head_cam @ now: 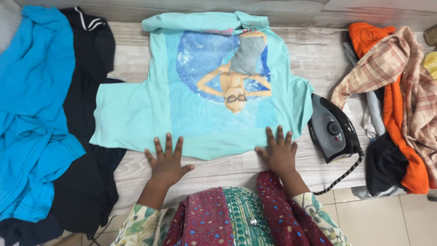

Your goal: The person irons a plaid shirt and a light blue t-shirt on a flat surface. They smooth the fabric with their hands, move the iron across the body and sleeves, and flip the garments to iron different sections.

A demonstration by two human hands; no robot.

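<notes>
on table, hands (223,159) flat, shirt (200,91)

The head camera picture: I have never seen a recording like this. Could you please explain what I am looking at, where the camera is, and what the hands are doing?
There is no machine: a person wears one camera on the head, looking down at their own bare hands. The left hand and right hand lie flat, fingers spread, on the near edge of a light turquoise T-shirt spread on a pale wooden surface. Neither hand grips anything. A black and grey iron sits to the right. A blue and dark clothes pile lies left, an orange and checked pile right.
</notes>
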